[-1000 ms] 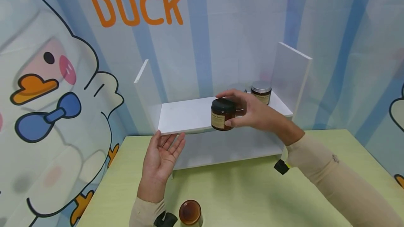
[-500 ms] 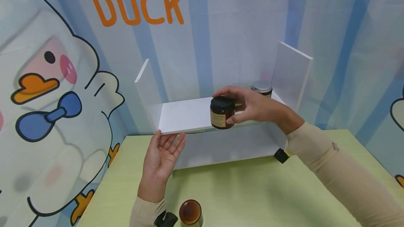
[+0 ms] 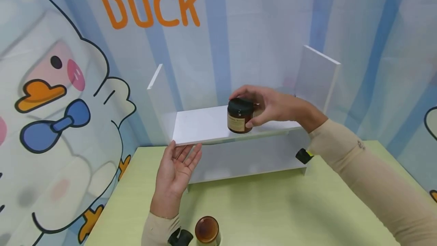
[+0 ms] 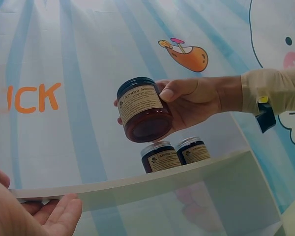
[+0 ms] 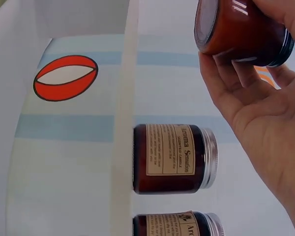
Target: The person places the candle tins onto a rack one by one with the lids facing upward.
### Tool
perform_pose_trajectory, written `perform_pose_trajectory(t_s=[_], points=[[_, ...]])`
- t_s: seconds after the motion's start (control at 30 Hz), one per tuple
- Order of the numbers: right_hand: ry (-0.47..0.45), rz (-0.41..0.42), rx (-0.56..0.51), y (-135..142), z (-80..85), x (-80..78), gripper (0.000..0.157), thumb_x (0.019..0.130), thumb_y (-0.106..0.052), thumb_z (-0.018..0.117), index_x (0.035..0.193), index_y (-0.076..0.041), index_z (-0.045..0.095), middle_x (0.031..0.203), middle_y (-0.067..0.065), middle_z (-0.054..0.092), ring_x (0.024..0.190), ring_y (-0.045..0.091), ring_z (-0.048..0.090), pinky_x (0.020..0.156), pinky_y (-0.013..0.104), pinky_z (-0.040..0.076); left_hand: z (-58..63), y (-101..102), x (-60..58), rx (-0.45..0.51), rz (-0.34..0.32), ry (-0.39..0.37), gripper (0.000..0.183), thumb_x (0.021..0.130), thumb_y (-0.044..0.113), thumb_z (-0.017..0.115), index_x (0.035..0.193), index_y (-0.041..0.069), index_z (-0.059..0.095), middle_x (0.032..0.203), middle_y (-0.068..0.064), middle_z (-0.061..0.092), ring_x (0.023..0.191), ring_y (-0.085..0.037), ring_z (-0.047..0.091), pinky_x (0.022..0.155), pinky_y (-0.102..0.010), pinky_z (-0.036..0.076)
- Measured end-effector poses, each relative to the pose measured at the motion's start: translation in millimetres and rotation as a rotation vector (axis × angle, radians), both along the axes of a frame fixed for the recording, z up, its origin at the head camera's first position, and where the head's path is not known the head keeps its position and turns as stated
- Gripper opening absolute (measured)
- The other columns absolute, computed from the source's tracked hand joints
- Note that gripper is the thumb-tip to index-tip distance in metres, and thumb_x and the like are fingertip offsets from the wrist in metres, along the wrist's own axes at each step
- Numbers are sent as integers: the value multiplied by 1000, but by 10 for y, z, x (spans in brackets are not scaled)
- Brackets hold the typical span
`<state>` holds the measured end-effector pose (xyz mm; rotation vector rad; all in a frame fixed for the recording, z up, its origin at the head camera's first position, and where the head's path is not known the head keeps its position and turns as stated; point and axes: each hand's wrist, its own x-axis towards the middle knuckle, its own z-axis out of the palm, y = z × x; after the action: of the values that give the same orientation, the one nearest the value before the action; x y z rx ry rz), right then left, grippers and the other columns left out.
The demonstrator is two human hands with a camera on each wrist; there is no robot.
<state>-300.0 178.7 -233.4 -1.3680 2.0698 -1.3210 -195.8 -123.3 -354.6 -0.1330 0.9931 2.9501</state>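
Note:
My right hand (image 3: 273, 105) holds an amber scented candle jar (image 3: 240, 117) with a black lid and a cream label, fingers and thumb curled round its sides. It hangs above the white shelf (image 3: 198, 124), as the left wrist view shows. Palm up, my left hand (image 3: 175, 175) has relaxed fingers under the shelf's left front edge, its thumb at the corner. Two silver-lidded candle jars, a nearer one (image 5: 172, 158) and another (image 5: 174, 226), stand on the shelf's right part; my right hand hides them in the head view.
Another amber jar (image 3: 207, 230) stands on the light green table (image 3: 259, 208) near the front, beside my left wrist. Upright white panels rise at the shelf's left end (image 3: 159, 98) and right end (image 3: 317, 75). A duck-print cloth (image 3: 266, 22) hangs behind.
My right hand has lifted the black-lidded candle jar slightly and moved it toward the shelf. It now covers the silver-lidded jars in the head view. My left hand stays in place.

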Motion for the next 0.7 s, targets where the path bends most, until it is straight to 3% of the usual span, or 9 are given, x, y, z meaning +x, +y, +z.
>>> perform_pose_trajectory(t_s=[0.23, 0.47, 0.7], points=[[19, -3, 61, 0, 79, -97, 74, 85, 2, 73, 150, -19, 45, 144, 7, 53, 127, 29, 56, 103, 44, 52, -9, 2, 4, -12, -1, -1, 51, 111, 39, 40, 148, 5, 37, 127, -10, 57, 119, -29, 66, 109, -39, 50], [-108, 62, 76, -20, 128, -149, 71, 86, 6, 73, 149, -12, 44, 143, 17, 49, 127, 37, 53, 98, 51, 55, 0, 2, 4, -11, -2, -3, 51, 111, 39, 39, 149, 5, 37, 127, -10, 58, 119, -28, 66, 109, -39, 50], [-22, 33, 169, -52, 215, -208, 68, 86, 0, 73, 146, -10, 45, 143, 12, 50, 128, 32, 52, 98, 47, 54, 11, 7, 4, -9, 1, -7, 51, 111, 39, 39, 149, 5, 37, 127, -10, 58, 118, -28, 66, 110, -39, 49]])
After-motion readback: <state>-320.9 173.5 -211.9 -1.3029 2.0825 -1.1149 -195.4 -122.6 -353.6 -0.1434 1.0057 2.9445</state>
